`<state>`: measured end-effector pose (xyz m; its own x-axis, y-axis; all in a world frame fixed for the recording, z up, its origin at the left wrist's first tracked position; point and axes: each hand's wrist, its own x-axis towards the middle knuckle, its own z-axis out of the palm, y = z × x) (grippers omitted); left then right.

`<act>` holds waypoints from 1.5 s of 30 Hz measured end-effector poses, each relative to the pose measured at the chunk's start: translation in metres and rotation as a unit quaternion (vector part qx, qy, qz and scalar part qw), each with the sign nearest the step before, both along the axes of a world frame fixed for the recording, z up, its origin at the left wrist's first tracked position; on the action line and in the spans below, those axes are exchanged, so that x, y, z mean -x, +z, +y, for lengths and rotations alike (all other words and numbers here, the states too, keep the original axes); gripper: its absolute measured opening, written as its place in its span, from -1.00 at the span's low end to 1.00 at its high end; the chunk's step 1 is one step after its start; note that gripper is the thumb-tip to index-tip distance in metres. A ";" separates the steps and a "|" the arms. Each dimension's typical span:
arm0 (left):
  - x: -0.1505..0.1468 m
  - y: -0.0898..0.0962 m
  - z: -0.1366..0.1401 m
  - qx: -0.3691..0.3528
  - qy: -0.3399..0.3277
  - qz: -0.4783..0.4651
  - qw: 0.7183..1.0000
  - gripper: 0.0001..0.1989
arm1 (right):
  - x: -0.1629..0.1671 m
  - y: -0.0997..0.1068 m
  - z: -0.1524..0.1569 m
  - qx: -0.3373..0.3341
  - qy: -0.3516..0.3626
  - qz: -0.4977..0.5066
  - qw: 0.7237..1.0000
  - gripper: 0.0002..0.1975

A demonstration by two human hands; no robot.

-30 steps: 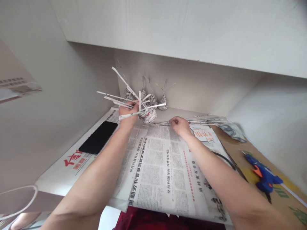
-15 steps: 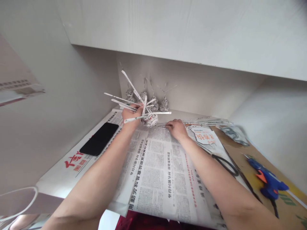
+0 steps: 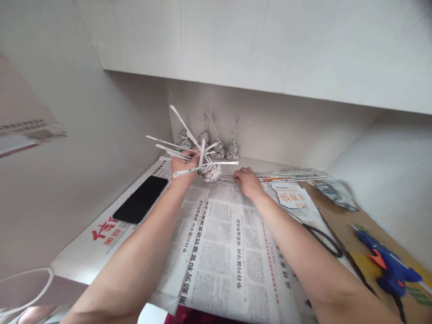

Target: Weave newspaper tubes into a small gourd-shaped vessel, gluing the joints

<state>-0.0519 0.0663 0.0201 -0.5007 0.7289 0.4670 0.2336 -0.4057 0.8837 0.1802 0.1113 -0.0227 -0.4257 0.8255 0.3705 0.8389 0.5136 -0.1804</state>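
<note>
My left hand (image 3: 184, 167) is closed around a small woven paper basket (image 3: 211, 173), a rounded body of wound newspaper with several loose white paper strips sticking out in all directions. Just right of it, my right hand (image 3: 248, 182) rests low over a bundle of long thin rolled-paper sticks (image 3: 286, 176) lying across the back of the newspaper. Its fingers are curled together on these sticks, and the fingertips are partly hidden. Behind my left hand, several finished-looking woven paper gourds (image 3: 232, 149) with twisted tops stand against the back wall.
Newspaper (image 3: 222, 243) covers the table. A black phone (image 3: 140, 199) lies at left. On the right are a torn paper piece (image 3: 290, 195), black-handled scissors (image 3: 324, 240), a crumpled plastic bag (image 3: 335, 195) and a blue glue gun (image 3: 388, 263) on cardboard. A white shelf (image 3: 236, 45) overhangs the back.
The view has tilted slightly, so the whole scene sits a little lower. Both hands keep nearly the same places, the left with the woven basket and the right at the paper sticks.
</note>
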 end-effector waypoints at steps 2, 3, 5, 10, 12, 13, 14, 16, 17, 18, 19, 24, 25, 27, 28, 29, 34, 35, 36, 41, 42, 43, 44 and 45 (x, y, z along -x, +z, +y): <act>0.001 0.000 0.001 0.003 0.001 -0.002 1.000 -0.88 | -0.001 0.005 -0.004 -0.026 0.009 0.018 0.999 -0.84; 0.001 0.000 0.001 0.003 -0.001 0.000 1.000 -0.88 | -0.002 0.008 -0.007 -0.041 0.010 0.030 0.999 -0.81; 0.000 0.000 0.001 -0.001 -0.008 0.004 1.000 -0.87 | -0.004 0.018 -0.014 -0.078 0.019 0.066 0.995 -0.76; -0.009 0.002 -0.004 -0.010 -0.026 0.008 1.000 -0.84 | -0.001 0.052 -0.041 -0.228 0.096 0.181 0.952 -0.80; -0.013 0.002 -0.006 -0.022 -0.033 0.018 0.999 -0.85 | 0.000 0.064 -0.050 -0.264 0.101 0.161 0.946 -0.79; -0.014 0.002 -0.006 -0.029 -0.035 0.025 0.999 -0.85 | 0.000 0.069 -0.054 -0.281 0.094 0.148 0.944 -0.79; -0.015 0.002 -0.006 -0.034 -0.035 0.030 0.998 -0.86 | 0.000 0.073 -0.056 -0.296 0.085 0.137 0.941 -0.79; -0.015 0.001 -0.005 -0.037 -0.031 0.038 0.998 -0.86 | -0.002 0.078 -0.059 -0.319 0.070 0.123 0.937 -0.78; -0.015 0.000 -0.005 -0.036 -0.028 0.038 0.998 -0.86 | -0.004 0.079 -0.059 -0.324 0.066 0.118 0.936 -0.77; -0.015 -0.001 -0.004 -0.035 -0.027 0.038 0.998 -0.86 | -0.005 0.080 -0.059 -0.327 0.063 0.114 0.936 -0.76; -0.015 -0.002 -0.003 -0.034 -0.027 0.037 0.998 -0.85 | -0.006 0.080 -0.058 -0.327 0.063 0.109 0.937 -0.75; -0.015 -0.003 -0.002 -0.034 -0.038 0.033 0.998 -0.85 | -0.006 0.077 -0.057 -0.318 0.068 0.088 0.941 -0.72; -0.015 -0.003 -0.003 -0.037 -0.041 0.034 0.998 -0.85 | -0.006 0.077 -0.057 -0.315 0.068 0.084 0.943 -0.72; -0.016 -0.003 -0.003 -0.041 -0.046 0.035 0.997 -0.85 | -0.005 0.076 -0.058 -0.310 0.068 0.079 0.945 -0.71; -0.016 -0.003 -0.003 -0.041 -0.047 0.035 0.997 -0.85 | -0.004 0.076 -0.059 -0.308 0.068 0.078 0.946 -0.71; -0.016 -0.004 -0.003 -0.040 -0.047 0.035 0.998 -0.85 | -0.004 0.076 -0.059 -0.307 0.068 0.078 0.946 -0.71; -0.016 -0.004 -0.003 -0.030 -0.043 0.040 0.998 -0.86 | -0.005 0.077 -0.060 -0.307 0.068 0.076 0.946 -0.72; -0.017 -0.004 -0.004 -0.030 -0.042 0.044 0.998 -0.87 | -0.005 0.077 -0.060 -0.306 0.069 0.074 0.946 -0.73; -0.017 -0.004 -0.004 -0.031 -0.043 0.050 0.997 -0.87 | -0.004 0.077 -0.060 -0.305 0.069 0.073 0.947 -0.74; -0.021 -0.001 -0.008 -0.041 -0.042 0.076 0.995 -0.88 | -0.001 0.074 -0.060 -0.294 0.065 0.071 0.951 -0.77; -0.021 0.000 -0.009 -0.041 -0.041 0.083 0.995 -0.88 | -0.001 0.074 -0.061 -0.290 0.064 0.070 0.952 -0.78; -0.022 0.000 -0.009 -0.040 -0.040 0.088 0.995 -0.87 | 0.000 0.074 -0.061 -0.286 0.062 0.070 0.954 -0.79; -0.022 0.000 -0.010 -0.038 -0.040 0.092 0.994 -0.87 | 0.000 0.074 -0.062 -0.282 0.060 0.069 0.955 -0.80; -0.022 -0.001 -0.009 -0.037 -0.042 0.095 0.994 -0.86 | 0.000 0.074 -0.062 -0.277 0.058 0.068 0.957 -0.81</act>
<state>-0.0297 0.0570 0.0195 -0.3368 0.7247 0.6012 0.3557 -0.4932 0.7939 0.1802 0.0491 0.0516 -0.4197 0.4363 0.7960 0.7584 0.6504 0.0434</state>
